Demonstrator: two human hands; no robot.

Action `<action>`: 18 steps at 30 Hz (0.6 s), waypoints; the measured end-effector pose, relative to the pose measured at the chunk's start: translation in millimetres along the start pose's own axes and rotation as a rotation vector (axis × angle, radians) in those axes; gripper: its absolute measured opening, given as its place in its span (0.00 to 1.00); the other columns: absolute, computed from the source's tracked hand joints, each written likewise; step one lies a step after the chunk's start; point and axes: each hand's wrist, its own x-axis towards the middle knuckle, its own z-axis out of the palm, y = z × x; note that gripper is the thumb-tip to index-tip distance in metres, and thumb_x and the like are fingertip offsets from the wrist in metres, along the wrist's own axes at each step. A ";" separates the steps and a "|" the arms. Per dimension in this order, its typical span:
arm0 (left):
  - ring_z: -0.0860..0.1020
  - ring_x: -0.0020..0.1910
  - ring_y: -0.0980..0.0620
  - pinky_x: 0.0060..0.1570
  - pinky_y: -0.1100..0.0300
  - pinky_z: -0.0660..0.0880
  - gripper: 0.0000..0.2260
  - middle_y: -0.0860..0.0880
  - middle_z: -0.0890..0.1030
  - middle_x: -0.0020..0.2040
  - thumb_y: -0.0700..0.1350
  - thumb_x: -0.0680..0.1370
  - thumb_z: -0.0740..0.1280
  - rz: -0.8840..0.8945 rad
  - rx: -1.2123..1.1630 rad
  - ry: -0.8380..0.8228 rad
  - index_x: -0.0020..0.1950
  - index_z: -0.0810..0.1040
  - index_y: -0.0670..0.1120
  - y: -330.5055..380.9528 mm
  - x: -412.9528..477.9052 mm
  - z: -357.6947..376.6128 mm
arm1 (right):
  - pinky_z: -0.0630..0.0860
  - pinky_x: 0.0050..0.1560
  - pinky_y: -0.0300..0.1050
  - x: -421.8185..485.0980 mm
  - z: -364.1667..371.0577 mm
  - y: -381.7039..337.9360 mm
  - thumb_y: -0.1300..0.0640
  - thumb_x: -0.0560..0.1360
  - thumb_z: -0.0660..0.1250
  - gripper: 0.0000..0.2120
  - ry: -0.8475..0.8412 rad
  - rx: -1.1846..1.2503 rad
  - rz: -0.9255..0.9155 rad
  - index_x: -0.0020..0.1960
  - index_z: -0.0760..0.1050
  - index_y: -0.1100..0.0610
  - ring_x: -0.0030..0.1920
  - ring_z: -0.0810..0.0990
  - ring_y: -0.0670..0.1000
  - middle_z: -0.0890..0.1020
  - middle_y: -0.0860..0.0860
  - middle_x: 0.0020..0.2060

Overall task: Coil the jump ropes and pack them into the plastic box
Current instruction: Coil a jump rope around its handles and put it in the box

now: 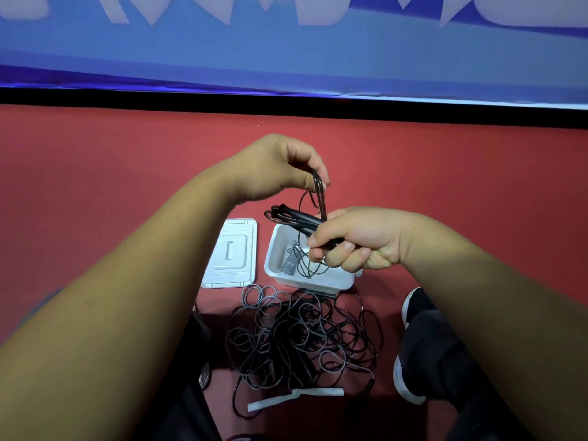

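Observation:
My right hand grips the two black handles of a black jump rope above the white plastic box. My left hand pinches a bunch of that rope's loops just above the handles. More thin loops hang down into the box. Inside the box lies a coiled grey rope. A tangled pile of black and grey jump ropes lies on the red floor in front of the box, with two white handles at its near edge.
The box's white lid lies flat on the floor left of the box. My black shoes and dark trousers are at the right of the pile. A black strip and a blue wall banner run along the far side.

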 end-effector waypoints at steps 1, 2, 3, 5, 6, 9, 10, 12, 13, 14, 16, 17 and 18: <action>0.85 0.52 0.46 0.61 0.52 0.80 0.07 0.46 0.87 0.48 0.36 0.75 0.77 0.013 0.024 0.009 0.51 0.88 0.46 1.6 -1.0 -1.4 | 0.56 0.17 0.32 1.5 -1.8 0.3 0.66 0.83 0.63 0.07 0.027 0.020 0.000 0.47 0.68 0.59 0.25 0.60 0.42 0.78 0.55 0.38; 0.85 0.50 0.47 0.59 0.54 0.81 0.08 0.47 0.86 0.48 0.36 0.75 0.77 0.035 0.053 0.023 0.50 0.89 0.47 3.8 -2.0 -2.6 | 0.55 0.18 0.32 3.0 -3.7 0.3 0.66 0.83 0.63 0.07 0.052 0.037 -0.004 0.47 0.68 0.58 0.26 0.60 0.42 0.78 0.55 0.37; 0.84 0.48 0.48 0.56 0.56 0.80 0.09 0.47 0.85 0.47 0.36 0.74 0.78 0.065 0.083 0.041 0.50 0.89 0.49 6.3 -3.2 -3.7 | 0.54 0.19 0.32 3.7 -5.4 -0.3 0.66 0.83 0.63 0.07 0.076 0.049 -0.008 0.47 0.68 0.58 0.27 0.59 0.42 0.77 0.55 0.37; 0.83 0.47 0.50 0.53 0.57 0.80 0.11 0.47 0.83 0.46 0.36 0.73 0.78 0.118 0.159 0.060 0.50 0.90 0.51 10.3 -5.8 -6.0 | 0.51 0.22 0.33 3.1 -8.1 -2.5 0.68 0.81 0.62 0.07 0.126 0.045 -0.015 0.47 0.72 0.59 0.28 0.57 0.43 0.74 0.53 0.36; 0.83 0.47 0.51 0.53 0.58 0.79 0.11 0.48 0.82 0.46 0.36 0.73 0.78 0.134 0.205 0.057 0.51 0.90 0.52 10.8 -7.2 -7.4 | 0.50 0.23 0.34 3.2 -9.7 -3.1 0.69 0.80 0.61 0.08 0.151 0.046 -0.018 0.48 0.73 0.58 0.28 0.56 0.43 0.73 0.52 0.34; 0.81 0.48 0.53 0.52 0.58 0.76 0.14 0.52 0.82 0.47 0.39 0.74 0.73 0.115 0.345 0.009 0.54 0.89 0.55 10.3 -11.8 -12.1 | 0.53 0.21 0.34 5.7 -17.1 -4.1 0.69 0.80 0.60 0.11 0.253 0.090 -0.039 0.58 0.70 0.57 0.29 0.56 0.43 0.71 0.51 0.33; 0.80 0.48 0.54 0.51 0.59 0.75 0.15 0.53 0.82 0.48 0.40 0.74 0.71 0.083 0.373 -0.016 0.56 0.89 0.55 9.0 -12.9 -13.7 | 0.53 0.20 0.34 7.2 -20.2 -4.2 0.67 0.81 0.61 0.12 0.283 0.097 -0.052 0.61 0.69 0.55 0.28 0.57 0.43 0.71 0.50 0.33; 0.80 0.49 0.55 0.51 0.61 0.74 0.16 0.56 0.83 0.49 0.41 0.76 0.70 0.004 0.420 -0.075 0.58 0.88 0.57 4.4 -13.5 -16.4 | 0.53 0.21 0.34 9.1 -25.1 -5.2 0.64 0.83 0.64 0.13 0.323 0.101 -0.089 0.65 0.69 0.53 0.28 0.57 0.43 0.70 0.49 0.32; 0.81 0.49 0.57 0.52 0.62 0.74 0.15 0.57 0.84 0.49 0.42 0.77 0.72 -0.039 0.452 -0.095 0.59 0.87 0.58 1.5 -13.2 -17.0 | 0.53 0.21 0.34 8.9 -26.5 -6.0 0.63 0.84 0.64 0.12 0.338 0.111 -0.118 0.66 0.70 0.54 0.28 0.57 0.43 0.69 0.48 0.31; 0.82 0.49 0.60 0.53 0.63 0.75 0.14 0.59 0.85 0.49 0.43 0.78 0.74 -0.079 0.481 -0.107 0.59 0.87 0.58 -1.4 -12.2 -16.9 | 0.52 0.22 0.34 7.8 -26.8 -7.2 0.62 0.84 0.64 0.12 0.346 0.127 -0.153 0.66 0.72 0.54 0.28 0.58 0.43 0.69 0.48 0.31; 0.82 0.44 0.64 0.49 0.64 0.74 0.09 0.62 0.86 0.44 0.46 0.76 0.78 -0.141 0.520 -0.101 0.55 0.88 0.56 -6.8 -9.6 -14.2 | 0.52 0.23 0.35 4.6 -22.6 -9.8 0.59 0.84 0.67 0.09 0.332 0.151 -0.239 0.63 0.75 0.54 0.29 0.57 0.43 0.68 0.47 0.32; 0.82 0.40 0.63 0.46 0.63 0.75 0.07 0.61 0.85 0.40 0.47 0.75 0.78 -0.168 0.539 -0.086 0.52 0.88 0.54 -8.3 -7.8 -10.8 | 0.53 0.23 0.35 3.4 -19.2 -11.4 0.55 0.83 0.70 0.08 0.322 0.157 -0.282 0.61 0.75 0.53 0.29 0.57 0.44 0.68 0.47 0.32; 0.82 0.37 0.61 0.44 0.61 0.76 0.04 0.58 0.85 0.37 0.48 0.76 0.78 -0.190 0.576 -0.073 0.49 0.87 0.52 -9.7 -6.2 -6.2 | 0.54 0.23 0.34 2.8 -15.4 -13.0 0.49 0.81 0.73 0.11 0.321 0.164 -0.317 0.59 0.75 0.52 0.30 0.56 0.44 0.67 0.47 0.33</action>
